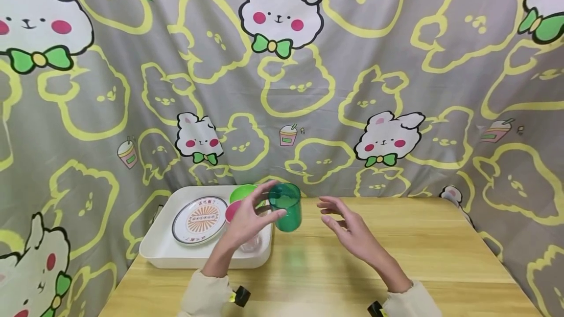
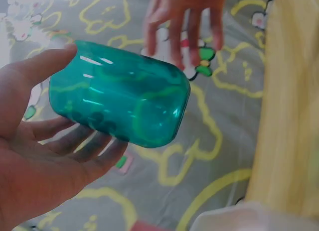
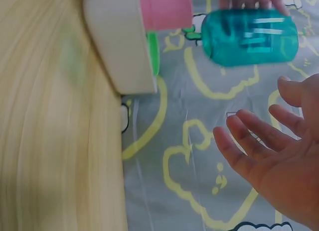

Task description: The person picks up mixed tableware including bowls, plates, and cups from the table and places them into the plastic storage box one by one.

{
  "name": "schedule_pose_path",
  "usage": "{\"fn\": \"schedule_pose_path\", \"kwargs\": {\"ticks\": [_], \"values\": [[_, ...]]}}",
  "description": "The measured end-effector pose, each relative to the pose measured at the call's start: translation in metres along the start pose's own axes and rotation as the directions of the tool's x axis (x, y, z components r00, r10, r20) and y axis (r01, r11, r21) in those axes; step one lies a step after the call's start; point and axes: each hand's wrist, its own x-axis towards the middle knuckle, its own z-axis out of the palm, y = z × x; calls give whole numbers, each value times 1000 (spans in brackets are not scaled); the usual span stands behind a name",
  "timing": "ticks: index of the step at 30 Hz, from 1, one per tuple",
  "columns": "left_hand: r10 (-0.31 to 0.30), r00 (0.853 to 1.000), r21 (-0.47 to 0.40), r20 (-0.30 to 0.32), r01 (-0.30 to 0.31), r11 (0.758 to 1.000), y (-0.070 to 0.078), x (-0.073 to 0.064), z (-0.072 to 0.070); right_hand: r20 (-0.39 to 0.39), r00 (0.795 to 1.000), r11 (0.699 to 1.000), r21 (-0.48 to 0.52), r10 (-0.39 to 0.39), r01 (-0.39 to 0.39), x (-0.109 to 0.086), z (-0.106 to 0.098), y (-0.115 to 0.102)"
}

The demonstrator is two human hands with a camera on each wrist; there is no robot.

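A see-through teal cup (image 1: pixel 288 212) is held upright above the wooden table, just right of the white tray. My left hand (image 1: pixel 248 219) grips it from the left, thumb on the near side and fingers curled round the far side. In the left wrist view the cup (image 2: pixel 119 94) lies between the thumb and fingers. Off to the cup's right, my right hand (image 1: pixel 350 229) is raised with fingers loosely bent and nothing in it. The right wrist view shows that hand (image 3: pixel 279 156) apart from the cup (image 3: pixel 249 38), palm facing it.
The white tray (image 1: pixel 152 253) stands at the table's left. In it lie a white plate (image 1: pixel 200 219) with an orange pattern, a green bowl (image 1: pixel 242 192), a pink cup (image 1: pixel 232 209) and a clear glass (image 1: pixel 252 244). A patterned curtain (image 1: pixel 308 160) hangs behind the wooden table (image 1: pixel 396 258).
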Motion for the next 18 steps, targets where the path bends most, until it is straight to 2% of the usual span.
{"fn": "schedule_pose_path", "kwargs": {"ticks": [4,11,14,18], "values": [[11,999,49,-41,-9,999,6,-6,-24,9,1000,995,-98,-18,19,-4,-11,6],[-11,987,138,-160,33,990,9,-14,-68,1,999,974,-222,-45,44,-15,-35,19],[-10,982,145,-189,38,989,6,-17,-84,18,998,956,-286,-59,61,-21,-40,25],[-56,980,130,-192,82,988,-3,-24,-98,67,995,917,-387,-74,94,-31,-41,33]]}}
